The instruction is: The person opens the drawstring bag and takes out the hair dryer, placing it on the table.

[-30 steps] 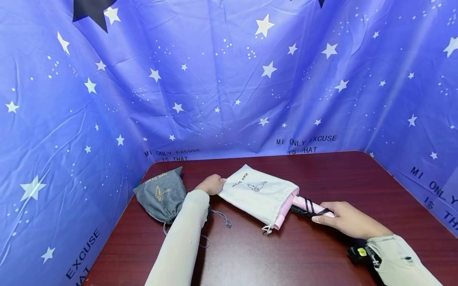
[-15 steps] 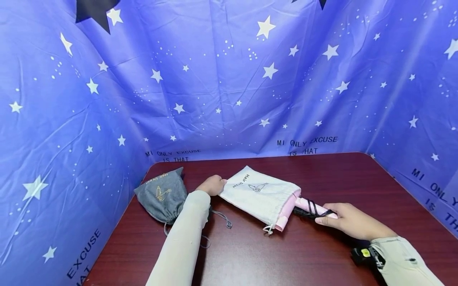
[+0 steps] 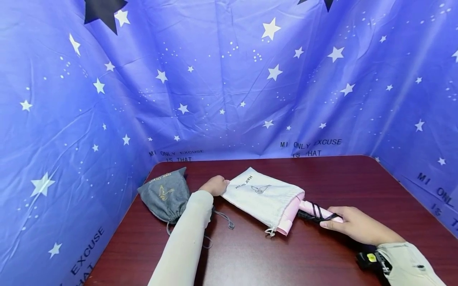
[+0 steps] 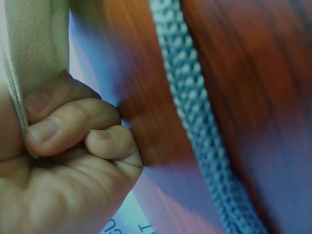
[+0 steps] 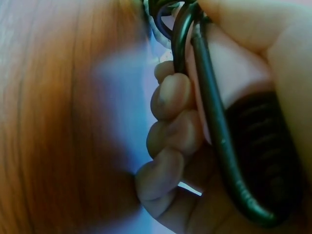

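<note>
"What changed?"
"More pink dryer (image 3: 292,212) shows, so the white bag (image 3: 266,195) covers less, right of centre on the table (image 3: 250,254)."
"Grips?"
"Left hand (image 3: 215,185) curled on the bag's left corner; right hand (image 3: 359,225) wraps the handle (image 3: 307,206)."

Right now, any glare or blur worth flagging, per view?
Head: fairly sharp, lettering on the white bag legible, pale glare on the near part of the table. Left wrist: table blurred, braided grey cord clearer. Right wrist: table out of focus, black cable clearer, small highlight at its lower bend.
</note>
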### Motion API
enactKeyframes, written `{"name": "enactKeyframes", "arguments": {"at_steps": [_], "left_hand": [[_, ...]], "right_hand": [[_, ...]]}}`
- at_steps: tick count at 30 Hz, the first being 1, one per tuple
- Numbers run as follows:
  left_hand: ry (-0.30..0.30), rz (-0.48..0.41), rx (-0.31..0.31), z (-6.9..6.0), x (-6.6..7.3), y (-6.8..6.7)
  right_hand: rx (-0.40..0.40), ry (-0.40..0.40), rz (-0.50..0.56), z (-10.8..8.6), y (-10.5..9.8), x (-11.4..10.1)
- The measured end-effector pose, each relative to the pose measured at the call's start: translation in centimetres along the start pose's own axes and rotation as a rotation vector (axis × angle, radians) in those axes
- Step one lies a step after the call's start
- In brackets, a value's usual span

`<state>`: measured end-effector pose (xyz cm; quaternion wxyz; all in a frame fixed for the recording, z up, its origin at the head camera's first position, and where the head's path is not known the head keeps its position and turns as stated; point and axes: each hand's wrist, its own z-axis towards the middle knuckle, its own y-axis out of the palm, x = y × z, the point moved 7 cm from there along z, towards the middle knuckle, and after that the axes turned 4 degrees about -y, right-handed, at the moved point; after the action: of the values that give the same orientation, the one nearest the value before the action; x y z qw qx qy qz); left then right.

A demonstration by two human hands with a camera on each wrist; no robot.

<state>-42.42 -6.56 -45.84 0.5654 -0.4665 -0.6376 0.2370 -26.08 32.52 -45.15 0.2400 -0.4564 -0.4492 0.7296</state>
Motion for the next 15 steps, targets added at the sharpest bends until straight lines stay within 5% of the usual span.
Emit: {"name": "enactKeyframes", "arguments": {"at_steps": [15], "left_hand": [[-0.022,0.003,0.001,0.66,-0.21,0.15]], "right_hand": [[-0.033,-0.033,0.01,-0.14,-0.33,-0.02]]}}
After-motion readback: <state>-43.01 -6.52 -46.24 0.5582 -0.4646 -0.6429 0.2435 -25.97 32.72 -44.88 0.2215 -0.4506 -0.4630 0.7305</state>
